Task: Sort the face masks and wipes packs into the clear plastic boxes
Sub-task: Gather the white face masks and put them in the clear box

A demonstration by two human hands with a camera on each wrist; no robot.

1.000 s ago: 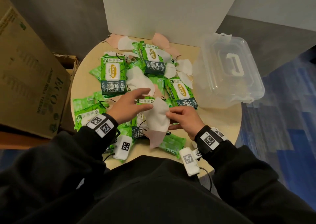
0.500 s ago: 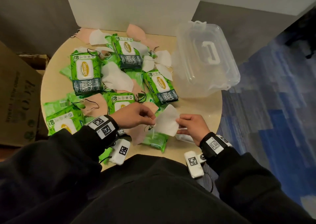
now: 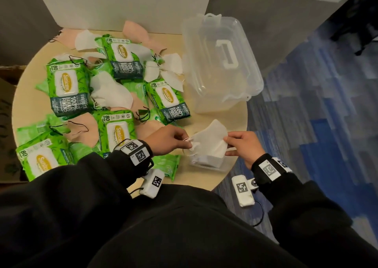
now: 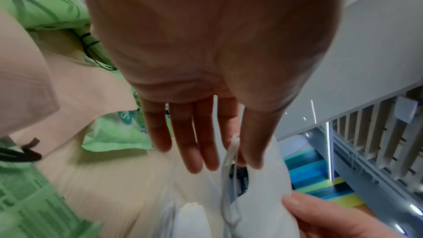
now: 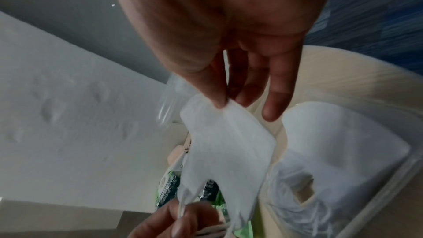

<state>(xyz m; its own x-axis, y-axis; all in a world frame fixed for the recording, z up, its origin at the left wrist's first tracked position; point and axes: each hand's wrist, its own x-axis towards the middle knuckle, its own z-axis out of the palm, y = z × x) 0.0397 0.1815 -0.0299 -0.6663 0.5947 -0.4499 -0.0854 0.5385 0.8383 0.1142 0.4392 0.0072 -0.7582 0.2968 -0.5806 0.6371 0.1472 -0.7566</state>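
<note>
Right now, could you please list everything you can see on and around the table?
Held face mask: one, white, over the small box at the table's near right edge.
Small clear box: one, near edge, white masks inside.
Large clear box: one, lidded, white handle, far right.
Wipes packs: about ten, green, across the table.
Loose masks: several, white and pink, among the packs.
Table: one, round, beige.
White board: one, behind the table.
Cardboard carton: brown, left.
Left hand: pinches the mask's ear loop.
Right hand: pinches the mask's other end.
</note>
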